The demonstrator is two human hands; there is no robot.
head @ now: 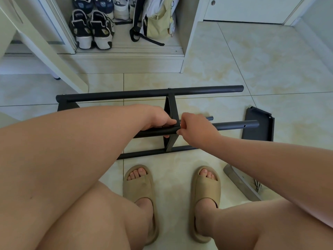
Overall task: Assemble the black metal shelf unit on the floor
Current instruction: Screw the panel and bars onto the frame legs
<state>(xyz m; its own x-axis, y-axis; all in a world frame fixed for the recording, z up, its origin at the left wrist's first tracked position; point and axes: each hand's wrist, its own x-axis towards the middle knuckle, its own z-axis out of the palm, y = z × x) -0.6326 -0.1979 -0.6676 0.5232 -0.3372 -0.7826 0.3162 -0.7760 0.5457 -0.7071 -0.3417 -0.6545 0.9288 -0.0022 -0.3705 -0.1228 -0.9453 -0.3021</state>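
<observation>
Indoors, on pale tiles [234, 69] by shoes [91, 29]: left grip [158, 120], right grip [196, 127], both tight on black frame [144, 92].

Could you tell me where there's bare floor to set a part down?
Bare tile far right, between the white cabinet and the far pole. Crowded: left hand gripping the near pole, right hand pinching at the crossbar, plus the loose panel and grey plate.

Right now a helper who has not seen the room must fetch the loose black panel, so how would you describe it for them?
Find the black frame lying on the tiled floor before the shoe cupboard. Look at its right end, where the tubes stop: the panel lies there on the tiles. Unlike the grey plate by the right slipper, it is black with clipped corners.
</observation>
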